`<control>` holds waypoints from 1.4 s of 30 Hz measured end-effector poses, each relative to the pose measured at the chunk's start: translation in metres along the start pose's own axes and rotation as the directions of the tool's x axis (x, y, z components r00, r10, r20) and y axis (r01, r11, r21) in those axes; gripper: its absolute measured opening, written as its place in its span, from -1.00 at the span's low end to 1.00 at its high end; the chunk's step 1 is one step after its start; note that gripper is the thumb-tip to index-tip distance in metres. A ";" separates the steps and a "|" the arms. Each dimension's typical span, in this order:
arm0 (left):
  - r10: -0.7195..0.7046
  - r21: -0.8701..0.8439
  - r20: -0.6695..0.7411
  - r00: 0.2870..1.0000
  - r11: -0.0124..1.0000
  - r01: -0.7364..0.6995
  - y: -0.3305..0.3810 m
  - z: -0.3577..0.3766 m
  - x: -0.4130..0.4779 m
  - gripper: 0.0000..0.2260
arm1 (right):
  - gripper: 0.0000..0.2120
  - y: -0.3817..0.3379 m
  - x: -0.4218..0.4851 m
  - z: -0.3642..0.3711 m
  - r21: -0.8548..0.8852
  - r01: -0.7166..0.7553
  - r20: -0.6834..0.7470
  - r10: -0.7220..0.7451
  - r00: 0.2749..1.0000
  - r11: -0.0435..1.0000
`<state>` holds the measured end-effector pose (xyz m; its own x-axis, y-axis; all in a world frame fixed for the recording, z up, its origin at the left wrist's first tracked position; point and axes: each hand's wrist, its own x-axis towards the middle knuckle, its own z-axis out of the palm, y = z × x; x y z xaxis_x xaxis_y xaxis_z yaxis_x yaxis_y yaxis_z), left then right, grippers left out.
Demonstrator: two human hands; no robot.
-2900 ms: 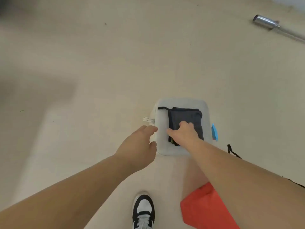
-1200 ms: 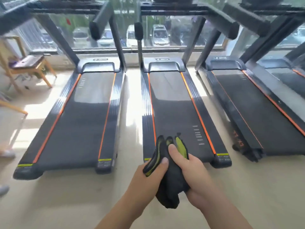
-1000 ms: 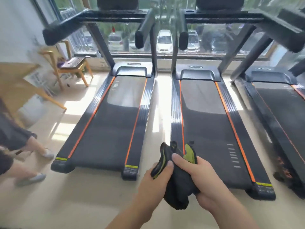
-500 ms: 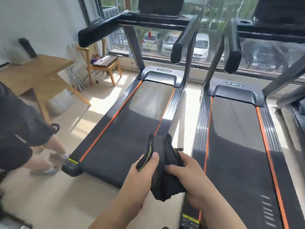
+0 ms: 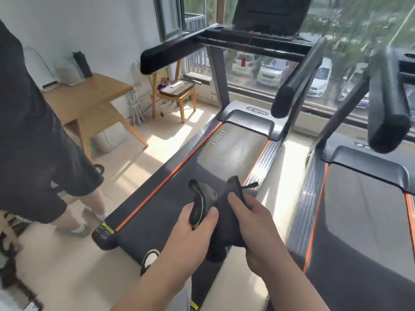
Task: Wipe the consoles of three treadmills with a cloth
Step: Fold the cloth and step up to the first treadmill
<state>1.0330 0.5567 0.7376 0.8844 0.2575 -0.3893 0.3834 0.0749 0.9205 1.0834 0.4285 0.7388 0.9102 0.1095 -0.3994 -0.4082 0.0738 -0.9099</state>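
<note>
At the foot of the leftmost treadmill point(image 5: 170, 198), the person holds a dark grey cloth point(image 5: 224, 225) with yellow-green trim low in front of the body, bunched between both hands and above the rear end of the belt. The left hand point(image 5: 190, 234) pinches one folded edge, thumb pressed on top of it. The right hand point(image 5: 258, 225) has its fingers point(image 5: 238, 204) curled round the middle of the bundle. The cloth's long axis runs roughly away from the person: two folded ends stick up and forward towards the console point(image 5: 267, 14), the crumpled tail hangs below the hands, and a small loop juts out to the right. The console stands well apart from the cloth, high at the far end of the deck past the black handrails, so by the look of it none of the wiping has begun and all three consoles are left. A neighbouring treadmill point(image 5: 363, 221) lies just beside on the right; its console is out of view. To the left stand a wooden desk point(image 5: 89, 95) and a bystander point(image 5: 33, 131) in dark clothes.
</note>
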 end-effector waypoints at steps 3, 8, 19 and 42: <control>-0.015 0.020 0.000 1.000 1.000 0.015 0.013 0.003 0.049 -0.84 | -0.71 -0.018 0.044 0.015 -0.071 -0.023 0.035 0.025 0.999 0.997; -0.027 0.010 0.041 0.999 1.000 0.027 0.057 -0.001 0.161 -0.82 | -0.68 -0.066 0.144 0.037 -0.109 -0.026 -0.047 0.021 0.999 0.994; 0.210 0.112 0.230 0.950 0.964 -0.240 0.313 -0.032 0.443 -0.60 | -0.86 -0.317 0.408 0.129 0.055 0.041 -0.253 -0.026 0.967 0.998; 0.340 0.156 0.458 0.821 0.879 -0.451 0.631 0.184 0.744 -0.55 | -0.58 -0.679 0.711 0.005 -0.336 0.183 -0.054 -0.213 0.976 0.924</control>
<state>1.9823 0.6185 1.0226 0.9786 -0.2046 -0.0218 -0.0202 -0.2009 0.9794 2.0074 0.4616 1.0728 0.9786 0.0371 -0.2022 -0.1873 -0.2446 -0.9514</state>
